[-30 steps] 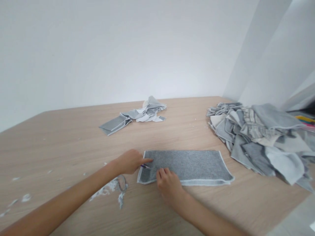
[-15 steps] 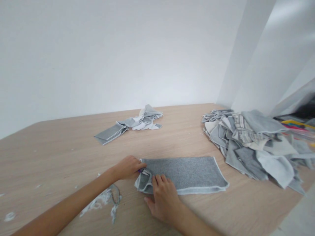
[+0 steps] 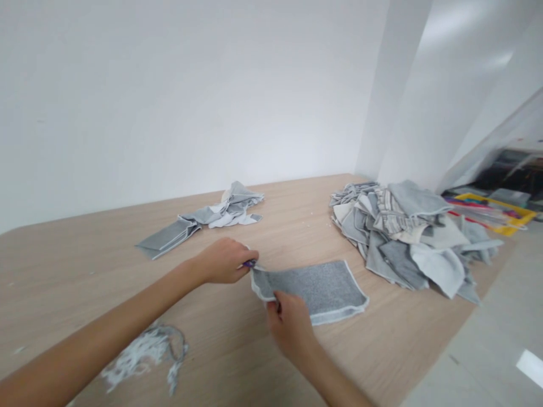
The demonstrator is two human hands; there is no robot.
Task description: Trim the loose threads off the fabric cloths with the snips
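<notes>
A grey fabric piece [image 3: 319,287] with white overlocked edges lies partly on the table, its left end lifted. My left hand [image 3: 224,260] is closed at the piece's upper left corner. Small purple thread snips [image 3: 249,263] poke out between its fingers, their blades mostly hidden. Lower down, my right hand [image 3: 292,325] pinches the near edge of the same fabric between thumb and fingers. The raised end stretches between both hands.
White thread scraps [image 3: 142,350] lie on the wooden table [image 3: 220,362] at the near left. Folded grey cloths [image 3: 229,209] rest toward the wall. A large heap of fabric pieces [image 3: 396,234] is at the right, with a yellow tray [image 3: 524,217] beyond.
The fabric's left end has come up off the table. My right hand went from lying flat on it to pinching its edge; my left hand rose with the snips. The view shifted right.
</notes>
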